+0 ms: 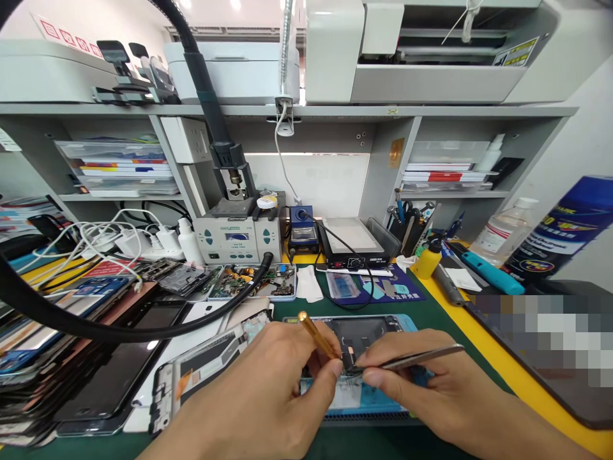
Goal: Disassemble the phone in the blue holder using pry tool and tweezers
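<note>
An opened phone (368, 332) lies on a blue mat (378, 402) on the green work mat, its insides showing. My left hand (268, 383) is closed on a gold-coloured screwdriver (318, 338) whose tip points down into the phone. My right hand (407, 377) pinches metal tweezers (421, 356), their points meeting the screwdriver tip over the phone's middle. Both hands rest just in front of the phone.
Another opened phone frame (201, 370) lies left of my hands, beside a stack of dark screens (71, 377). A rework station (237, 236) with black hose, parts trays (258, 284), a small heating plate (354, 246), a yellow bottle (428, 259) and a blue spray can (560, 230) stand behind.
</note>
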Tool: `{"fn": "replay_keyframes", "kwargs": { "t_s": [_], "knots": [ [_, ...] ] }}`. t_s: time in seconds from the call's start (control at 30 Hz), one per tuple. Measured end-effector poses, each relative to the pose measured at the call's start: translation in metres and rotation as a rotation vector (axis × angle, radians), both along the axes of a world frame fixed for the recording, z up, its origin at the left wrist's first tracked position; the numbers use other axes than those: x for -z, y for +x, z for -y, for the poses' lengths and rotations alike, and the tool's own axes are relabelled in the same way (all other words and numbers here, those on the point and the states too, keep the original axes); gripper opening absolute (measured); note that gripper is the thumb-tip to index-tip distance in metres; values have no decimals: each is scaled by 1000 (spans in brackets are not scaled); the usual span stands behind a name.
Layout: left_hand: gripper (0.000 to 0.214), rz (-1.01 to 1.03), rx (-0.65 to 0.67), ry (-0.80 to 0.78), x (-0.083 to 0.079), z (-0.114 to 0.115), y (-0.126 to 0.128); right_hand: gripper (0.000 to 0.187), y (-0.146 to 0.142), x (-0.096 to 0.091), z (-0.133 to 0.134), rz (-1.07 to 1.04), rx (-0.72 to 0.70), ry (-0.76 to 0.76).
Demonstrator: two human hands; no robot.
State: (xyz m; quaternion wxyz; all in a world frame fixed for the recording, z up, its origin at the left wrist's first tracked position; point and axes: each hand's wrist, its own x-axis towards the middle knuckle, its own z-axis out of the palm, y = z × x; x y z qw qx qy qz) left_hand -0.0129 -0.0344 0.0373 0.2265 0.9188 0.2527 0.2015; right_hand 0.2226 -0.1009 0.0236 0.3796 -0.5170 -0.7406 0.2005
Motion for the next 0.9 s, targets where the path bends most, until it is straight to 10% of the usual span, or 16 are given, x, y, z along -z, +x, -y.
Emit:
{"fn": "replay_keyframes", "kwargs": {
  "t_s": [0.9],
  "knots": [
    [24, 29, 10, 3, 5, 0, 0, 8, 1, 4, -1, -68, -49, -15]
  ]
}}
